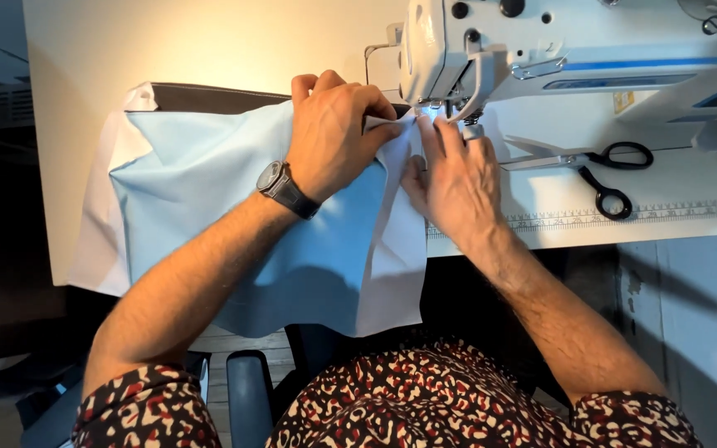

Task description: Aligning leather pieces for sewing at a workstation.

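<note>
A light blue cloth (pixel 209 178) with a white layer beneath lies across the white table and hangs over its front edge. My left hand (pixel 334 133), with a dark watch on the wrist, pinches the cloth's edge close to the needle of the white sewing machine (pixel 491 46). My right hand (pixel 454 178) lies on the white fold of the cloth just below the presser foot, fingers pointing up at the needle. A ring sits on one finger. The needle area is partly hidden by my fingers.
Black-handled scissors (pixel 599 170) lie on the table (pixel 665 191) right of the machine. A printed ruler strip (pixel 607 217) runs along the table's front edge. A dark cloth edge (pixel 209 97) shows behind the blue cloth. A black chair part (pixel 246 390) stands below.
</note>
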